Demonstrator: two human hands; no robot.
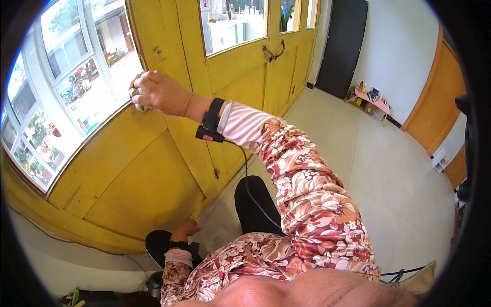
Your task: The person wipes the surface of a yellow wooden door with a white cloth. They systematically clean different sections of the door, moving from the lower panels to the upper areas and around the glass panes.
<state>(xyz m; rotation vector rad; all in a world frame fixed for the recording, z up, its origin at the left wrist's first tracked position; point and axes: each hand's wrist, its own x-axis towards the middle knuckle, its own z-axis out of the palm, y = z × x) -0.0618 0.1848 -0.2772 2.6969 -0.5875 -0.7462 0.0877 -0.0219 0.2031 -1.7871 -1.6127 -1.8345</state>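
My right hand point(162, 93) is raised across to the left, its fingers curled round a crumpled, pale brownish cloth point(139, 93). The cloth meets the yellow wooden door point(148, 148) at the right edge of its window pane point(92, 66). Below, my left hand point(186, 229) is low beside my dark-trousered knee, near the foot of the door, and looks to hold nothing large. Its fingers are mostly hidden, so their pose is unclear. A black strap with a small device point(210, 123) sits on my right wrist, and a cable runs down from it.
Further along stand more yellow door panels with a curved metal handle point(273, 51) and glass panes. A black panel point(341, 48) leans by the white wall. A low pink shelf point(372, 100) holds small items. Pale floor tiles point(378, 169) lie to the right, near an orange door point(434, 92).
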